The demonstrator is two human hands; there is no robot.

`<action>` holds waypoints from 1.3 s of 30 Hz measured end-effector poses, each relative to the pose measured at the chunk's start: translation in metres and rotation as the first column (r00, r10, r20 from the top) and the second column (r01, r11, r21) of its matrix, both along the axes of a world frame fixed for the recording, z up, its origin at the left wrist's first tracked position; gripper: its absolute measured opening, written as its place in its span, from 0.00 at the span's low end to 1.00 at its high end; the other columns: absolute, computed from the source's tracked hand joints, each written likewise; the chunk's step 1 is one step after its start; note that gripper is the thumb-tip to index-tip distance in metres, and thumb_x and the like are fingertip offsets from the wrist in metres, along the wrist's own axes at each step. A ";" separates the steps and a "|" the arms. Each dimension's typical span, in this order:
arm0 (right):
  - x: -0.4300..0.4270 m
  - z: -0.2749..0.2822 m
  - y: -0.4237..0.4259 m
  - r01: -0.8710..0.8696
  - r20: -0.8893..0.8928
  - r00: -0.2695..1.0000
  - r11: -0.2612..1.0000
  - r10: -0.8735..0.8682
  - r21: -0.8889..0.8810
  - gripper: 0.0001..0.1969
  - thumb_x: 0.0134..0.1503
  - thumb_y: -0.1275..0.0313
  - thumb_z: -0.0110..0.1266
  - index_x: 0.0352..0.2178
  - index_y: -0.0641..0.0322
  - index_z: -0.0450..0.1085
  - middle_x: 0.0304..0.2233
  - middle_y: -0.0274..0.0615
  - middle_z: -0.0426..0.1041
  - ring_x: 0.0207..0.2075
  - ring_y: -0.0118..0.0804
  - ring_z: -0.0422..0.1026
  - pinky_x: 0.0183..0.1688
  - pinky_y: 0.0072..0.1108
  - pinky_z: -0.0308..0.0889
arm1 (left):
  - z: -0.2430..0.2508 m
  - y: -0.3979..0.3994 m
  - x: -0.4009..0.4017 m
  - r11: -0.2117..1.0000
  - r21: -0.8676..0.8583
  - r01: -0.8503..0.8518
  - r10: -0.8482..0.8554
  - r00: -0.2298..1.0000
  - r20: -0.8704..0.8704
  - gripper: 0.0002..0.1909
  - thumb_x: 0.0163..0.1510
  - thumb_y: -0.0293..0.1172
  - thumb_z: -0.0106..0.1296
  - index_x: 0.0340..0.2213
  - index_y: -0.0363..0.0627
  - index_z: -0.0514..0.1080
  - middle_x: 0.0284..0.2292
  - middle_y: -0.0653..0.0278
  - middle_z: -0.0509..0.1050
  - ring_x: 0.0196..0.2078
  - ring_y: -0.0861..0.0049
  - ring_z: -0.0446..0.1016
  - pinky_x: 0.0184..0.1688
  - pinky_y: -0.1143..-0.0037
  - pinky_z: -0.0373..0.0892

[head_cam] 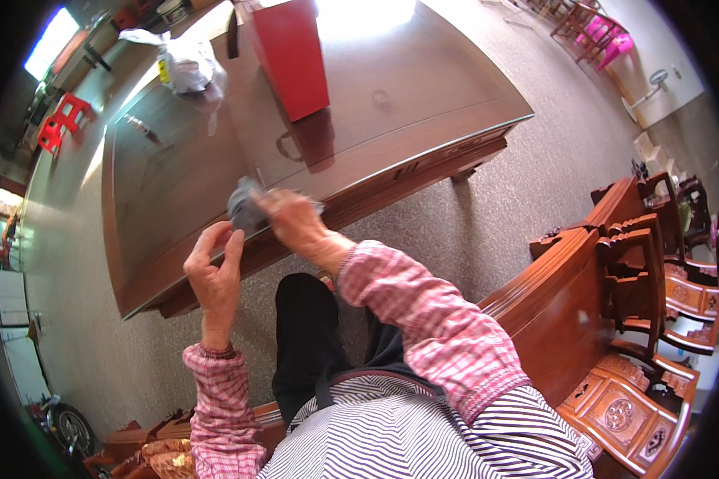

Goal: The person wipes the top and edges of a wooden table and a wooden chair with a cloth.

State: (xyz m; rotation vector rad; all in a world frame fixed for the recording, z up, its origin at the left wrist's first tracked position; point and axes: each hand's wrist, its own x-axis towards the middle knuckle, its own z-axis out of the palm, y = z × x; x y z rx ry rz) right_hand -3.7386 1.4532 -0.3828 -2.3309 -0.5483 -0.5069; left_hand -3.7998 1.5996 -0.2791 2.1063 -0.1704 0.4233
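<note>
My right hand point(293, 220), slightly blurred, grips a crumpled grey cloth point(244, 206) at the near edge of a dark wooden table point(186, 149) with a glass top. Part of the cloth shows beyond my knuckles, against the table edge. Close by on the left, my left hand point(211, 263) is raised at the same edge, thumb and forefinger bent towards each other beside the cloth. Whether those fingertips pinch the cloth or the glass edge is unclear. Both forearms wear pink checked sleeves.
On the table stand a tall red box point(290, 60), a white plastic bag point(192, 66) and a small slim item point(141, 127). A carved wooden bench point(551, 299) is behind me on the right. Red stools point(66, 117) stand on the floor at far left.
</note>
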 end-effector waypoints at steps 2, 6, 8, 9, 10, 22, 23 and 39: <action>0.014 -0.018 0.002 -0.058 0.185 0.980 0.995 0.072 -0.077 0.23 0.48 0.79 0.49 0.48 0.64 0.66 0.33 0.49 0.71 0.36 0.47 0.71 0.39 0.32 0.69 | 0.000 -0.011 0.016 0.995 0.066 0.080 -0.080 0.997 0.004 0.10 0.51 0.28 0.57 0.34 0.35 0.73 0.27 0.61 0.75 0.30 0.76 0.74 0.35 0.76 0.68; 0.030 -0.018 -0.030 -0.133 0.203 0.966 0.981 0.160 -0.139 0.19 0.49 0.75 0.49 0.46 0.62 0.68 0.31 0.46 0.69 0.33 0.43 0.71 0.35 0.29 0.70 | -0.017 -0.040 0.056 0.968 0.163 0.191 -0.199 0.980 0.030 0.11 0.49 0.27 0.58 0.34 0.36 0.73 0.27 0.59 0.74 0.30 0.71 0.73 0.35 0.74 0.68; 0.042 -0.020 -0.066 -0.090 0.248 0.959 0.977 0.138 -0.193 0.21 0.49 0.75 0.49 0.47 0.61 0.68 0.29 0.45 0.69 0.31 0.42 0.72 0.30 0.28 0.70 | -0.028 -0.063 0.077 0.958 0.189 0.218 -0.228 0.973 0.036 0.10 0.49 0.27 0.58 0.34 0.36 0.73 0.27 0.59 0.74 0.30 0.70 0.73 0.35 0.74 0.68; 0.051 -0.014 -0.083 -0.039 0.266 0.958 0.970 0.104 -0.239 0.20 0.48 0.74 0.50 0.46 0.60 0.68 0.29 0.44 0.69 0.30 0.40 0.72 0.29 0.27 0.70 | -0.030 -0.071 0.086 0.958 0.204 0.201 -0.216 0.975 0.054 0.10 0.48 0.27 0.58 0.33 0.37 0.73 0.27 0.58 0.74 0.30 0.68 0.73 0.35 0.73 0.68; 0.060 -0.006 -0.107 0.043 0.292 0.955 0.956 0.045 -0.289 0.18 0.48 0.74 0.50 0.43 0.59 0.69 0.28 0.43 0.69 0.29 0.39 0.72 0.29 0.26 0.70 | -0.032 -0.082 0.096 0.958 0.210 0.194 -0.213 0.974 0.075 0.10 0.48 0.28 0.58 0.33 0.37 0.73 0.28 0.58 0.73 0.31 0.66 0.73 0.35 0.72 0.68; 0.064 -0.017 -0.500 0.811 0.093 0.451 0.364 -0.888 -0.457 0.19 0.50 0.73 0.46 0.44 0.46 0.72 0.29 0.50 0.76 0.32 0.51 0.76 0.33 0.37 0.70 | -0.124 -0.205 0.188 0.645 0.703 0.300 -0.549 0.821 0.153 0.33 0.48 0.47 0.57 0.50 0.38 0.65 0.54 0.49 0.63 0.57 0.57 0.61 0.57 0.62 0.58; 0.037 -0.029 -0.534 0.819 0.090 0.398 0.310 -0.913 -0.482 0.20 0.48 0.73 0.46 0.44 0.46 0.72 0.31 0.52 0.75 0.33 0.53 0.75 0.34 0.39 0.69 | -0.126 -0.216 0.189 0.648 0.692 0.318 -0.564 0.811 0.155 0.33 0.48 0.47 0.57 0.50 0.38 0.65 0.54 0.49 0.63 0.57 0.57 0.61 0.57 0.62 0.58; 0.035 -0.075 -0.534 0.835 -0.356 0.474 0.283 -0.805 0.472 0.11 0.46 0.69 0.60 0.32 0.61 0.75 0.26 0.39 0.77 0.26 0.32 0.74 0.32 0.26 0.69 | -0.129 -0.230 0.197 0.616 0.735 0.285 -0.518 0.849 0.104 0.34 0.52 0.50 0.53 0.53 0.39 0.62 0.57 0.48 0.60 0.61 0.56 0.57 0.60 0.62 0.52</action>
